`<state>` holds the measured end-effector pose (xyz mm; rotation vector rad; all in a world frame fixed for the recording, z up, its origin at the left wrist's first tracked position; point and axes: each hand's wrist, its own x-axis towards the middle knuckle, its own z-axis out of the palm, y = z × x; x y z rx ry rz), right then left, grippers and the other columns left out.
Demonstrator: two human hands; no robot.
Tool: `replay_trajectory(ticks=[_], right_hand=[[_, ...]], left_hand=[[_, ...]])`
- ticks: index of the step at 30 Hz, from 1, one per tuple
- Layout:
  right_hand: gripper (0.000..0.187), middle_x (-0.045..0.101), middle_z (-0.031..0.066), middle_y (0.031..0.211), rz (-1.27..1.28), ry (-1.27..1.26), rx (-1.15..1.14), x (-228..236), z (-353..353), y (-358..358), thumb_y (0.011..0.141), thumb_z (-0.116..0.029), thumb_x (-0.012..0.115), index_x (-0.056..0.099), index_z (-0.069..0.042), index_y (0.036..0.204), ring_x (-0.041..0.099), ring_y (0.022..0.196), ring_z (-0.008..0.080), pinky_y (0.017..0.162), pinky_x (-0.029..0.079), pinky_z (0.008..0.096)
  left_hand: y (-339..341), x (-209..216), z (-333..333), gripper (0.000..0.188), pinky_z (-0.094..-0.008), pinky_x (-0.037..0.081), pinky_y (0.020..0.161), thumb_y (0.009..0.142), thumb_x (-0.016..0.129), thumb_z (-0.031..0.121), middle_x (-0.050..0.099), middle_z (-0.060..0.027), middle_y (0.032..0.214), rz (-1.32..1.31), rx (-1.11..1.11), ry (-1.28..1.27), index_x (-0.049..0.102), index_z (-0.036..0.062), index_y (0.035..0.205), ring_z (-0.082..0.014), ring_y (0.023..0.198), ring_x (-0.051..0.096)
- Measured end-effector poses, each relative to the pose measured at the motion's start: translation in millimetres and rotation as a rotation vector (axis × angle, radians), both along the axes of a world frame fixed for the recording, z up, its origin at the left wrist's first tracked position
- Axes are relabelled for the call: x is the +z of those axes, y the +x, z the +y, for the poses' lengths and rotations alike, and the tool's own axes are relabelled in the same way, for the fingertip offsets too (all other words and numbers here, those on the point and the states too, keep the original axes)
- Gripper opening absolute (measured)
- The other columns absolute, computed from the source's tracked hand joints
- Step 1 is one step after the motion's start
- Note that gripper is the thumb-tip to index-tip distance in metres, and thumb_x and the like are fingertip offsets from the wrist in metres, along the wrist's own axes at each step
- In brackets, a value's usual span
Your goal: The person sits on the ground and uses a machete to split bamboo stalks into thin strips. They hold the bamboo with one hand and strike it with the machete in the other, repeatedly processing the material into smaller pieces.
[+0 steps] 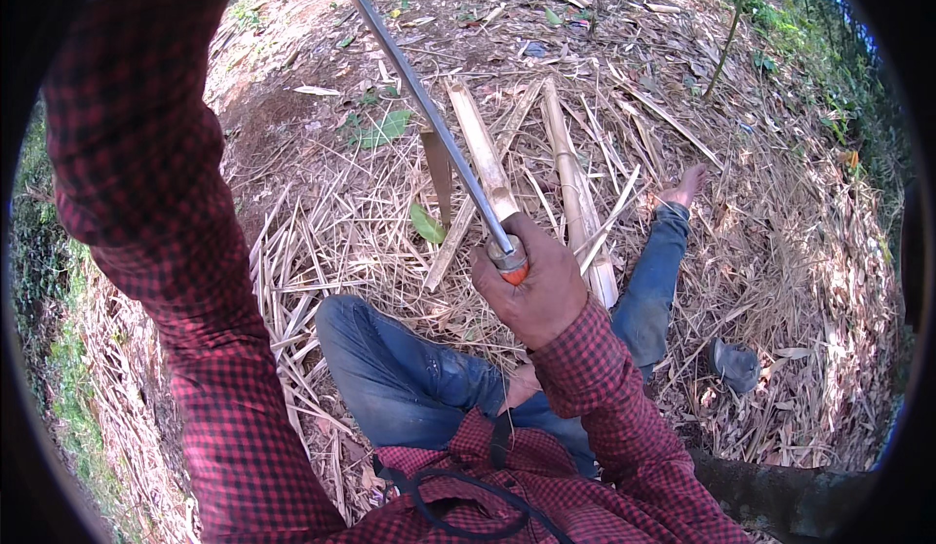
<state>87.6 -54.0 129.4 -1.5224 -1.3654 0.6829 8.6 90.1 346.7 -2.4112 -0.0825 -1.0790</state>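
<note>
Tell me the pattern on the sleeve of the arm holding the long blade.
Red-and-black check on the right sleeve, clear in the head view.

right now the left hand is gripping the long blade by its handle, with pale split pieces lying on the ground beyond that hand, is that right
Not quite: the head view shows the right hand gripping the long blade by its handle, with pale split pieces lying on the ground beyond that hand.
</note>
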Motion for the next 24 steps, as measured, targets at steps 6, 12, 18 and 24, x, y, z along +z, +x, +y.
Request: replay_trajectory(ticks=[6,12,18,24], right_hand=[[0.036,0.061,0.0196,0.070,-0.123,-0.057,-0.039,-19,11,5,0.078,-0.034,0.058,0.053,0.000,0.089,0.061,0.069,0.0373,0.067,0.048,0.0432],[0.038,0.060,0.0195,0.071,-0.194,-0.086,0.035,-11,0,16,0.077,-0.034,0.061,0.054,0.001,0.089,0.062,0.069,0.0357,0.066,0.048,0.0427],[0.040,0.061,0.0186,0.073,-0.319,-0.080,0.163,8,-14,45,0.076,-0.035,0.063,0.054,0.000,0.094,0.061,0.071,0.0341,0.066,0.047,0.0414],[0.041,0.061,0.0202,0.081,-0.452,-0.289,0.165,-34,26,36,0.078,-0.035,0.061,0.056,0.001,0.096,0.062,0.076,0.0327,0.072,0.048,0.0400]], left_hand=[[8,-95,105,0.036,-0.0361,0.043,0.089,0.094,0.040,0.036,0.059,-0.0089,0.109,0.306,0.229,-0.110,0.051,0.0143,0.120,-0.0248,0.097,0.056],[-4,-88,74,0.034,-0.0378,0.045,0.086,0.091,0.044,0.039,0.061,-0.0086,0.107,0.382,0.490,-0.375,0.053,0.0194,0.118,-0.0242,0.098,0.058],[-24,-113,73,0.036,-0.0365,0.049,0.075,0.089,0.047,0.042,0.066,-0.0077,0.088,0.220,0.548,-0.579,0.059,0.0142,0.109,-0.0233,0.082,0.064],[-44,-223,138,0.039,-0.0356,0.049,0.079,0.088,0.050,0.042,0.066,-0.0101,0.094,0.172,0.528,-0.726,0.060,0.0105,0.108,-0.0223,0.088,0.063]])
